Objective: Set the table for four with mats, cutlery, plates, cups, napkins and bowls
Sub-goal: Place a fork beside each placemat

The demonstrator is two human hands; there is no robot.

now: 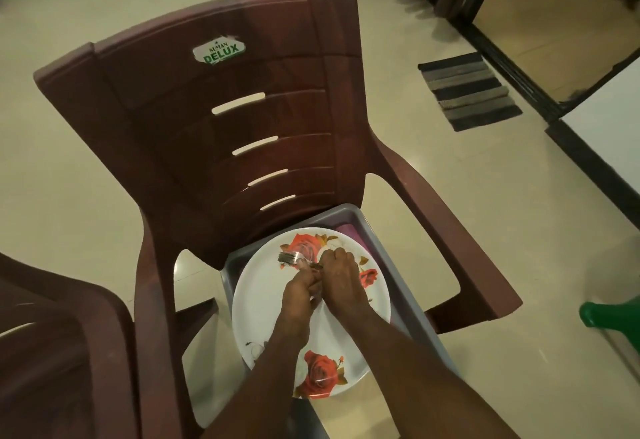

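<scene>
From the head camera — the only view we have — we look down on a maroon plastic chair (pixel 221 147) whose seat carries a grey tray (pixel 420 314). In the tray lies a white plate (pixel 266 303) printed with red roses, and something purple (pixel 349 230) shows at the tray's far edge; what it is we cannot tell.

Both our hands meet above the far half of the plate. The left hand (pixel 298 295) and the right hand (pixel 341 274) are curled and touching each other, and between them they grip a fork (pixel 292 259). Its tines stick out to the left of the knuckles, over the upper rose, while the handle runs back to the right and disappears into the fingers. Whether more cutlery is bunched in the same grip we cannot see — the fingers hide it.

The relation that matters is the fork's long axis: it lies roughly left to right across the plate, tines away from the right hand, handle buried where the two hands join. We judge that the fork is being collected from the tray for carrying to the table, and that either hand could take it alone, since both are on the handle.

A second maroon chair (pixel 52 352) stands at the left, a striped mat (pixel 469 90) lies on the floor beyond, and a green object (pixel 609 314) juts in at the right edge.
</scene>
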